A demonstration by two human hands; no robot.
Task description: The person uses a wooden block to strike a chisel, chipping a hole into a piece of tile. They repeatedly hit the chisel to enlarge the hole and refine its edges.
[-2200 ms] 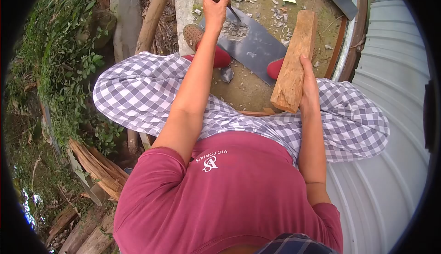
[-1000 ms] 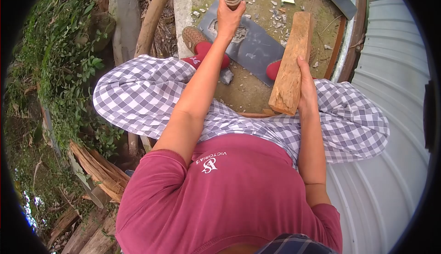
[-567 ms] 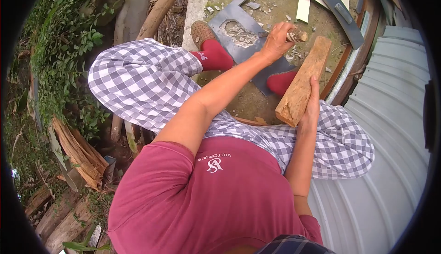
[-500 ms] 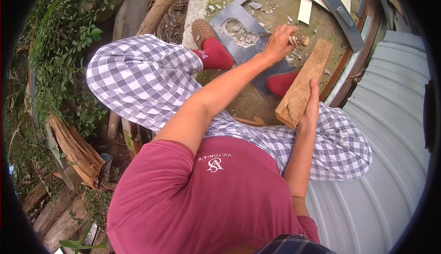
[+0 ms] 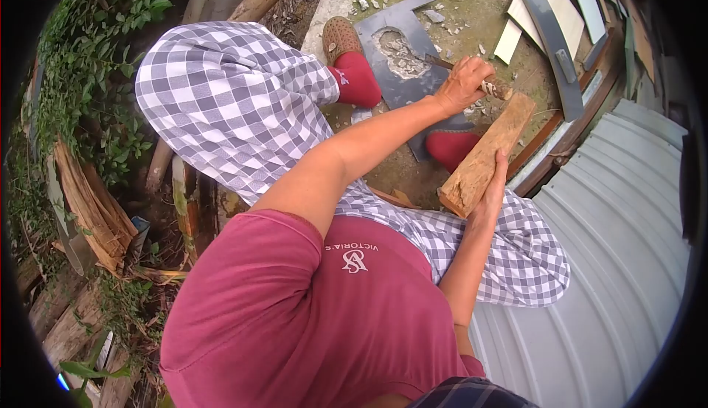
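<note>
My left hand [image 5: 464, 85] is closed around the handle of a chisel [image 5: 498, 88]. Its handle is wooden with a pale wrapping, and its narrow dark shaft points left toward a rough hole in a dark grey tile [image 5: 407, 97]. The tip is hard to make out against the tile. In my right hand [image 5: 495, 187] is a thick, squared wooden block [image 5: 488, 156], gripped near its lower end. The block's far end is right at the butt of the chisel handle. Chipped rubble [image 5: 399, 55] lies in the hole.
My feet in red socks [image 5: 359, 80] are on both sides of the tile. Tile offcuts [image 5: 553, 28] lie at the upper right, beside corrugated metal sheeting [image 5: 590, 260]. Leafy plants [image 5: 81, 76] and split logs [image 5: 92, 209] lie to the left. Small shards are scattered on the ground.
The wooden block's far end has come closer to the chisel's handle. The whole view has shifted slightly. Both hands keep their holds.
</note>
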